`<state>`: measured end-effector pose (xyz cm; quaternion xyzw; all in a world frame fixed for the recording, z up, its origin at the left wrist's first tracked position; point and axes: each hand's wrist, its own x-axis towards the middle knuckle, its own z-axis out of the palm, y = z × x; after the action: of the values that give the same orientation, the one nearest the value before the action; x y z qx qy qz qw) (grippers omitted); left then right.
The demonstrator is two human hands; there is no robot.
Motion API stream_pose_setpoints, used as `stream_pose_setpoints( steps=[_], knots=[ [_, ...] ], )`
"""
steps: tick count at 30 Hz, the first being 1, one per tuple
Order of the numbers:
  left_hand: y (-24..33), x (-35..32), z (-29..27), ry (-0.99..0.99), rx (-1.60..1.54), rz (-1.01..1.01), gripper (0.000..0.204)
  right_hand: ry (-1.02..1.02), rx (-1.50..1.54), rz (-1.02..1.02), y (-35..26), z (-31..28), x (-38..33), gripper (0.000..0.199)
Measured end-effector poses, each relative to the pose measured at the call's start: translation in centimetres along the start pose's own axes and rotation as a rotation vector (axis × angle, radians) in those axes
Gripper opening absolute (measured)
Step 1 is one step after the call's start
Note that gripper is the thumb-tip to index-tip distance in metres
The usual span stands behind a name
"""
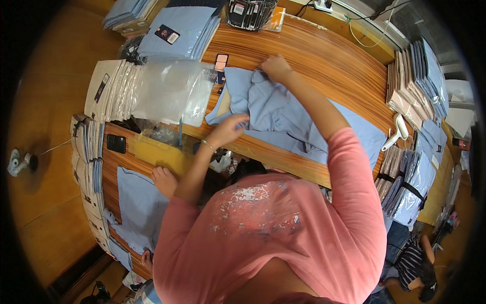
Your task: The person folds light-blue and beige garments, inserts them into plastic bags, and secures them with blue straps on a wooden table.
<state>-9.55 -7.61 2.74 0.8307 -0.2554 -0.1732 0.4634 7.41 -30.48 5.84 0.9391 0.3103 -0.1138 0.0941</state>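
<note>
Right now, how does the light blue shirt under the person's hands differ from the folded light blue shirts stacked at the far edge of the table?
The light blue shirt lies spread and rumpled across the wooden table, unpackaged; the stacked shirts are folded flat and square, and the top one carries a dark tag. The left hand and right hand both press on the spread shirt; no hand touches the stack. Both appear to be the same light blue cloth.

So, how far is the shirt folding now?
Done: packed shirt stacks lie on the table's left side. In hand: left hand and right hand press a half-folded light blue shirt. Left: an empty clear bag waits beside it.
</note>
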Motion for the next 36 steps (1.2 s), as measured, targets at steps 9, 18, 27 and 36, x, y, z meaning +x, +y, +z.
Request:
stream_pose_setpoints(
  steps=[9,18,27,36],
  knots=[
    [3.1,12.7,-3.7,-0.196,-0.33,-0.025,0.028,-0.241,1.15,-0.458,-7.2,-16.8,-21.5,0.027],
    [0.8,13.6,-2.1,-0.659,0.208,-0.327,0.056,0.455,1.505,0.369,-2.6,-11.6,-32.5,0.03],
    [0.3,12.5,-7.0,-0.164,0.676,-0.086,0.04,0.717,1.554,0.878,4.5,7.0,-33.0,0.02],
    [-0.5,11.7,-5.6,0.224,0.849,-0.05,0.036,0.761,1.374,0.998,6.6,12.5,-32.9,0.018]
  ],
)
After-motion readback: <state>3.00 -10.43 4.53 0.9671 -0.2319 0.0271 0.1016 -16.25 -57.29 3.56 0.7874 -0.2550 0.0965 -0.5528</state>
